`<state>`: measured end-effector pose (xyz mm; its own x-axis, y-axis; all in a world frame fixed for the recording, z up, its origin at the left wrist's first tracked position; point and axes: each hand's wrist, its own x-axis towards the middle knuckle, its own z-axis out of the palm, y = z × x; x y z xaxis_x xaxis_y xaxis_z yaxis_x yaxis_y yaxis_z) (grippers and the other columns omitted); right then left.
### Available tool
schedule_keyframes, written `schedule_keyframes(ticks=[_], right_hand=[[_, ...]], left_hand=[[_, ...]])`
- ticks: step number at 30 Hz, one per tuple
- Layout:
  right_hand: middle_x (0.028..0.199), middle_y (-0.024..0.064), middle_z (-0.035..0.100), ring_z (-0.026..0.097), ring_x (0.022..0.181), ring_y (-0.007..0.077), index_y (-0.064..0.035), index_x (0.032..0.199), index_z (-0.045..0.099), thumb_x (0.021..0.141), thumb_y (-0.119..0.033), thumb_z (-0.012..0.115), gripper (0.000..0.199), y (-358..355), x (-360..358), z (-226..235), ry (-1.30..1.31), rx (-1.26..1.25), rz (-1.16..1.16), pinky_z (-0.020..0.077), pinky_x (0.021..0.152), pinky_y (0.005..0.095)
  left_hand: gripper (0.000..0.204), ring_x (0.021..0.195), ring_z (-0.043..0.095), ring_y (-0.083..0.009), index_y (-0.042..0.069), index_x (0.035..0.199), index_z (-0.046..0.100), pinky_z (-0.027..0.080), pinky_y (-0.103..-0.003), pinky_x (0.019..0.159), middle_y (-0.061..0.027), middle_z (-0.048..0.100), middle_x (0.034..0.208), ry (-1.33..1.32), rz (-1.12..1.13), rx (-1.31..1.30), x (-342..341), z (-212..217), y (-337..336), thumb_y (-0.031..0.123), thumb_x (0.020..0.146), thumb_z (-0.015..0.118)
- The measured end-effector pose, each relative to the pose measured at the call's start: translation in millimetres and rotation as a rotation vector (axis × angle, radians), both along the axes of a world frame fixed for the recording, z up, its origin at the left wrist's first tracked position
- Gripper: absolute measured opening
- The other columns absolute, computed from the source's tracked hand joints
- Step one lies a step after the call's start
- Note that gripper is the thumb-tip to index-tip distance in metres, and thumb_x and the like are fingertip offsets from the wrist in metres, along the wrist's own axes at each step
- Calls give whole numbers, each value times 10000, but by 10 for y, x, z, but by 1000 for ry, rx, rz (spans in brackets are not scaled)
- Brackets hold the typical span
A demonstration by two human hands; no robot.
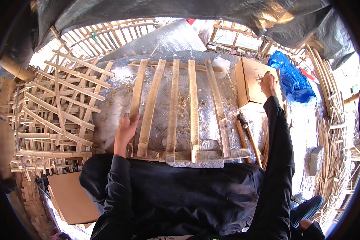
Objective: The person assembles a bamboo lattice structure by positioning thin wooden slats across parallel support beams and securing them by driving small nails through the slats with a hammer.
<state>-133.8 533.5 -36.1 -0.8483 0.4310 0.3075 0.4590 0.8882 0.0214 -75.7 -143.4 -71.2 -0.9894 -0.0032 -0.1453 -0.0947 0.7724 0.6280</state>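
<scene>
Several split-bamboo slats (173, 108) lie side by side, pointing away from me, over a crosswise bamboo strip (212, 155) near my lap and another strip (200, 67) at the far end. My left hand (126, 131) is closed around the near part of the leftmost slat (137, 90). Over at the right, my right hand (269, 83) reaches onto a cardboard box (250, 86), fingers pinched together at a few thin, nail-like pieces (260, 76). Whether one is between the fingertips is too small to tell. A hammer (250, 136) lies between the slats and my right arm.
Stacked bamboo lattice panels (60, 104) fill the left side. Blue plastic sheeting (294, 78) lies beyond the box. A grey block (317, 161) and long bamboo strips (332, 152) are at the right. Another person's hand (306, 224) shows at lower right; flattened cardboard (74, 198) at lower left.
</scene>
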Motion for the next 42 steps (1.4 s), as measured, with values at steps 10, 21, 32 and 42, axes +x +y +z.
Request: schedule_keyframes(ticks=[10,21,32,42], right_hand=[[949,161,755,678,784,266,18,915,742,901,124,640,147,-1656,1151,202,331,-786,388,535,724,374],[923,166,761,730,887,201,51,1052,741,995,-30,701,106,-2273,1878,-27,273,-1012,416,560,771,343],[889,127,772,696,795,179,35,1048,762,998,-55,714,114,-2359,1746,166,342,-986,368,541,751,337],[914,160,780,736,840,251,10,1073,781,979,-92,741,144,-2038,1719,-76,343,-912,262,565,811,382]], left_hand=[[622,1153,646,-554,-120,1194,598,514,-584,976,-393,692,1155,106,-21,-10,30,-7,-48,487,1060,630],[568,972,708,-534,-143,1113,626,569,-569,824,-361,729,968,322,-81,123,-8,235,172,423,1063,649],[583,1048,685,-540,-123,1057,644,538,-572,882,-361,718,1007,223,-78,96,-54,356,217,459,1051,668],[647,1017,678,-572,-155,972,614,536,-594,855,-407,696,987,146,-86,18,70,153,560,486,1038,673]])
